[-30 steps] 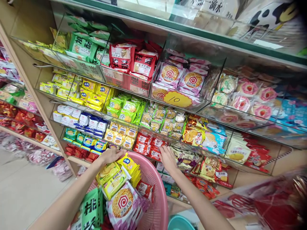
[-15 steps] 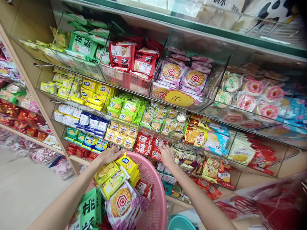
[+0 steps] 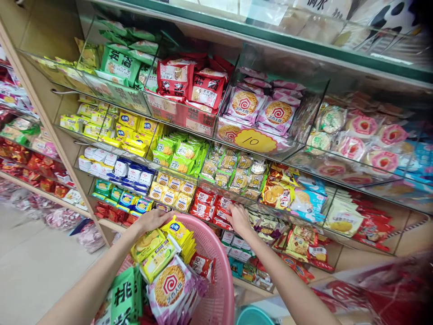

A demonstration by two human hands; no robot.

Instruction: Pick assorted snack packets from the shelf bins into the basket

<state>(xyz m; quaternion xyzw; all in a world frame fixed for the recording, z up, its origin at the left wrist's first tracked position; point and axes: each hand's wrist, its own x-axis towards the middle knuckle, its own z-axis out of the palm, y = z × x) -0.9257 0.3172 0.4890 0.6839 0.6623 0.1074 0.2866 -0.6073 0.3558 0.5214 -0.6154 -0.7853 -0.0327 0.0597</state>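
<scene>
A pink plastic basket is below me, heaped with snack packets. My left hand is closed over its far rim, above the yellow packets. Beside those lie purple-edged round cookie packs, a green packet and one red packet. My right hand reaches past the rim to a shelf bin. Its bent fingers are on a red snack packet at the right of the red stack; the fingertips are partly hidden.
Clear shelf bins rise ahead with square cookie packs, green packets and red bags. A yellow price tag reads 10. A teal tub is at the lower right, and plastic-wrapped goods lie farther right.
The shelves have shifted slightly in view. My right hand has moved slightly right and stays at the red packets. My left hand keeps its place on the basket rim.
</scene>
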